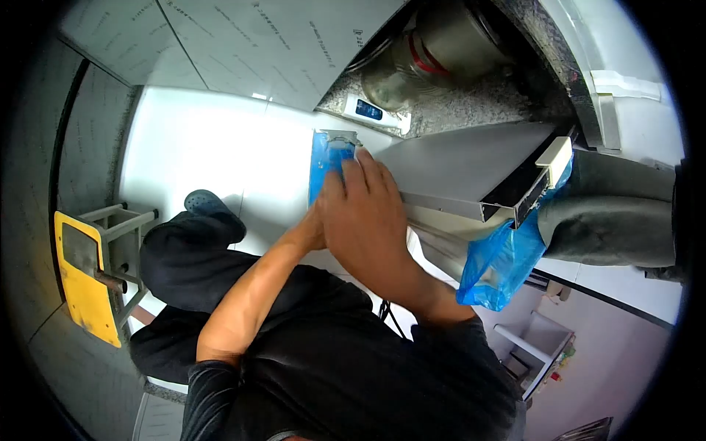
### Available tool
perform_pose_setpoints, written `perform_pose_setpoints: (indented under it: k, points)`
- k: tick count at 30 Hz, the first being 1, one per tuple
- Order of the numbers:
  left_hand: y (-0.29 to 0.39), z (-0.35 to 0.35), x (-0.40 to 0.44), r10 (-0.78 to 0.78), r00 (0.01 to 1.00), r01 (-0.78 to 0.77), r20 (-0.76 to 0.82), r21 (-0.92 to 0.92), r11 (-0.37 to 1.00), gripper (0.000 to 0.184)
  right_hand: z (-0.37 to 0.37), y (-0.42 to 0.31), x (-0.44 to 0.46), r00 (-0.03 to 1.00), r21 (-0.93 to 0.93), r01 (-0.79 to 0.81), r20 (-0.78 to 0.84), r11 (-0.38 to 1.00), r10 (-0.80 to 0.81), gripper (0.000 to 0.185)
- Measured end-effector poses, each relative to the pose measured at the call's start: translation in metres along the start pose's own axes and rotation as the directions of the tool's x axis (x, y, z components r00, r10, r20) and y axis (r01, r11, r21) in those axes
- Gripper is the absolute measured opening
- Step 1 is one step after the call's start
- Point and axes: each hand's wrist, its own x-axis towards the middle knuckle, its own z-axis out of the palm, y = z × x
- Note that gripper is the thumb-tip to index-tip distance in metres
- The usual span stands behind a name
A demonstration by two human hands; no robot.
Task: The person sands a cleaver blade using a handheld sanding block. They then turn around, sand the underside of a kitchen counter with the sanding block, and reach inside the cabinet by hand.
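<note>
Both hands meet at the middle of the view, beside a flat blue piece (321, 167) with a grey, creased patch along its top; its exact kind is unclear. My right hand (365, 209) lies uppermost, its fingers bent and close together over the blue piece's right side. What its fingertips grip is hidden. Of my left hand (318, 224) only the wrist side shows, tucked behind the right hand, with its fingers out of sight. Just right of the hands is a grey panel (471, 158) with a raised metal edge.
A blue plastic bag (500, 264) hangs below the panel's right end. Above, a white handheld device (371, 110) with a dark screen lies near a large container (434, 55) with a red band. At left stands a yellow-topped step stool (92, 294). My bent legs (198, 257) are below.
</note>
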Motion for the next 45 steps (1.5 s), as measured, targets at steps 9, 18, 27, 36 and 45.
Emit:
perform_pose_setpoints:
  k: [9, 18, 27, 36, 45]
  points:
    - [0.004, -0.025, -0.008, -0.387, 0.916, 0.390, 0.104, -0.452, 0.802, 0.041, 0.012, 0.004, 0.019, 0.914, -0.198, -0.235, 0.288, 0.952, 0.285, 0.019]
    - [-0.021, -0.041, -0.018, -0.364, 0.914, 0.301, -0.180, -0.301, 0.905, 0.040, 0.050, 0.034, 0.065, 0.669, -0.494, 0.001, 0.646, 0.870, 0.366, 0.017]
    - [-0.008, -0.080, -0.038, -0.370, 0.927, 0.338, -0.068, -0.282, 0.898, 0.034, 0.119, 0.044, 0.117, -0.098, -0.443, 0.311, 0.865, 0.841, 0.492, 0.023]
    - [-0.032, -0.052, 0.009, -0.247, 0.942, 0.240, -0.228, -0.061, 0.969, 0.033, 0.136, 0.124, 0.128, -0.173, -0.118, -0.810, 0.984, 0.575, -0.041, 0.041]
    - [-0.059, -0.033, 0.037, -0.298, 0.944, 0.287, -0.142, -0.090, 0.954, 0.037, 0.150, 0.150, 0.143, -0.172, -0.128, -0.966, 0.967, 0.222, -0.187, 0.050]
